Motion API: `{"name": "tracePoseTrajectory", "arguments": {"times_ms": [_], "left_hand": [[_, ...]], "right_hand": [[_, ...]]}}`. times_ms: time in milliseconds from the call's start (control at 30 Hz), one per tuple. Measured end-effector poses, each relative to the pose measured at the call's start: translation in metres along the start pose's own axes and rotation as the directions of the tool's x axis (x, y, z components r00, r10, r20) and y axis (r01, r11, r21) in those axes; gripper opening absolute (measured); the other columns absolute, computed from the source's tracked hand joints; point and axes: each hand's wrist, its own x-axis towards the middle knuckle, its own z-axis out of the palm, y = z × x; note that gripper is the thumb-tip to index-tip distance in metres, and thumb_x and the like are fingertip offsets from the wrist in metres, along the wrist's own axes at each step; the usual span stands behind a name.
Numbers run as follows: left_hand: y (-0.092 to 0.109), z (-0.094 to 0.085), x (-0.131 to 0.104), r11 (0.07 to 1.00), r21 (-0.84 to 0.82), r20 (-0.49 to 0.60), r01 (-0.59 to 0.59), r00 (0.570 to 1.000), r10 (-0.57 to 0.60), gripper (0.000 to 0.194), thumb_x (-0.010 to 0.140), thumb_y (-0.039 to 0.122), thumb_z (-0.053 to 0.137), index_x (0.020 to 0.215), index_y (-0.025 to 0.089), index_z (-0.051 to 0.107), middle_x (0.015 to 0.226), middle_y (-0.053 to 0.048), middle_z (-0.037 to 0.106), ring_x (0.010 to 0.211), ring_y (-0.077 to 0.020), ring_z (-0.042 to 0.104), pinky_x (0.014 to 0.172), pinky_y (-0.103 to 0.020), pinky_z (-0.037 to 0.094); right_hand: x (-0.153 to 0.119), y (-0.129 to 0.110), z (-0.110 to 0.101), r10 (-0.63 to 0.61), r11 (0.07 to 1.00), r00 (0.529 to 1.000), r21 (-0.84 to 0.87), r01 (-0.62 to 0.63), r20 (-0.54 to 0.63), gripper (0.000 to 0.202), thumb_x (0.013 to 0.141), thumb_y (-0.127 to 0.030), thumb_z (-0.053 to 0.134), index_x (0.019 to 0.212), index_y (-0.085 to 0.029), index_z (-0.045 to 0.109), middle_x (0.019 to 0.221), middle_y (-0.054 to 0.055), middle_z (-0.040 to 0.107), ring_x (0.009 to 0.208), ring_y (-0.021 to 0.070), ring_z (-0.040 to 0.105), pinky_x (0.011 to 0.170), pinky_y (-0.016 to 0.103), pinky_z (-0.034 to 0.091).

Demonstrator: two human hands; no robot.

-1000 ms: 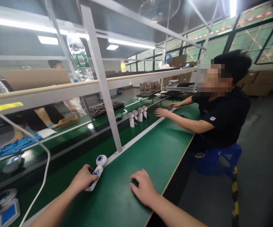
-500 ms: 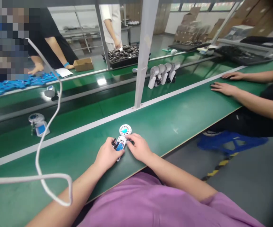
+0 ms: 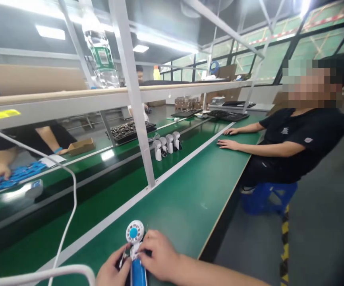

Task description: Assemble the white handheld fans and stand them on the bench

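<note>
I see both hands low at the near edge of the green tabletop, closed on a small white handheld fan that lies there with its round head pointing away from me. My left hand pinches the fan's handle from the left, fingers curled against it; my right hand clamps over the neck just below the head, though the bottom edge of the view cuts off the handle, so I cannot tell how far the grip runs. The head shows a blue center, and the handle has a blue panel. A white cable loops down at left, near the left hand. Farther along, three white fans stand upright on the belt. A seated co-worker rests both hands flat on the tabletop, well apart from mine.
</note>
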Motion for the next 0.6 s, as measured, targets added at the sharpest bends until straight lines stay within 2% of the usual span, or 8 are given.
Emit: {"name": "tracePoseTrajectory", "arguments": {"times_ms": [67, 133, 233, 300, 367, 500, 600], "left_hand": [[0.009, -0.001, -0.005, 0.998, 0.041, -0.061, 0.047, 0.997, -0.044, 0.063, 0.073, 0.059, 0.054, 0.121, 0.019, 0.061, 0.108, -0.007, 0.072, 0.103, -0.0295, 0.066, 0.095, -0.041, 0.051], [0.015, -0.003, -0.009, 0.994, 0.062, -0.102, 0.094, 0.991, -0.087, 0.061, 0.071, 0.061, 0.055, 0.116, 0.021, 0.062, 0.101, -0.005, 0.073, 0.099, -0.0292, 0.067, 0.09, -0.04, 0.053], [0.016, -0.007, -0.013, 0.988, 0.076, -0.118, 0.136, 0.985, -0.126, 0.057, 0.069, 0.067, 0.055, 0.102, 0.022, 0.068, 0.102, -0.005, 0.073, 0.099, -0.0299, 0.067, 0.091, -0.039, 0.052], [0.017, -0.007, -0.014, 0.987, 0.085, -0.112, 0.135, 0.986, -0.125, 0.057, 0.07, 0.071, 0.054, 0.099, 0.024, 0.071, 0.104, -0.005, 0.073, 0.1, -0.0303, 0.066, 0.093, -0.039, 0.052], [0.018, -0.003, -0.015, 0.992, 0.093, -0.111, 0.091, 0.991, -0.08, 0.054, 0.072, 0.07, 0.054, 0.098, 0.026, 0.072, 0.106, -0.004, 0.072, 0.101, -0.0295, 0.066, 0.093, -0.039, 0.052], [0.023, 0.011, -0.018, 0.99, 0.115, -0.155, -0.08, 0.983, 0.098, 0.043, 0.077, 0.062, 0.056, 0.095, 0.027, 0.072, 0.106, -0.002, 0.071, 0.1, -0.0266, 0.065, 0.092, -0.037, 0.05], [0.027, 0.019, -0.019, 0.984, 0.14, -0.173, -0.114, 0.975, 0.138, 0.036, 0.082, 0.057, 0.055, 0.096, 0.028, 0.071, 0.104, -0.001, 0.071, 0.098, -0.0244, 0.064, 0.09, -0.036, 0.05]], "right_hand": [[0.001, -0.004, -0.002, 0.029, 0.997, 1.0, 0.071, -0.029, -0.004, 0.012, 0.08, -0.013, 0.07, 0.085, -0.023, 0.074, 0.089, 0.001, 0.067, 0.088, 0.0172, 0.062, 0.079, 0.027, 0.045], [0.002, -0.005, -0.004, 0.078, 0.986, 0.997, 0.149, -0.075, -0.01, 0.012, 0.081, -0.014, 0.071, 0.087, -0.024, 0.076, 0.09, 0.001, 0.068, 0.086, 0.016, 0.063, 0.079, 0.025, 0.046], [0.004, -0.005, -0.006, 0.144, 0.966, 0.989, 0.221, -0.137, -0.017, 0.014, 0.079, -0.015, 0.073, 0.088, -0.026, 0.077, 0.091, -0.001, 0.069, 0.084, 0.0148, 0.064, 0.078, 0.024, 0.047], [0.005, -0.006, -0.006, 0.149, 0.966, 0.989, 0.215, -0.142, -0.018, 0.015, 0.077, -0.014, 0.074, 0.086, -0.026, 0.076, 0.088, -0.001, 0.069, 0.083, 0.0149, 0.065, 0.076, 0.024, 0.047], [0.006, -0.008, -0.007, 0.143, 0.971, 0.99, 0.195, -0.136, -0.021, 0.016, 0.074, -0.012, 0.073, 0.083, -0.025, 0.075, 0.085, -0.002, 0.068, 0.08, 0.0151, 0.064, 0.074, 0.023, 0.046], [0.007, -0.015, -0.012, 0.165, 0.968, 0.986, 0.197, -0.156, -0.027, 0.014, 0.073, -0.011, 0.07, 0.08, -0.022, 0.073, 0.08, -0.002, 0.066, 0.076, 0.0143, 0.063, 0.07, 0.023, 0.045], [0.007, -0.02, -0.013, 0.201, 0.953, 0.979, 0.234, -0.19, -0.024, 0.012, 0.072, -0.01, 0.069, 0.079, -0.021, 0.071, 0.08, -0.002, 0.065, 0.074, 0.0137, 0.061, 0.068, 0.022, 0.045]]}}
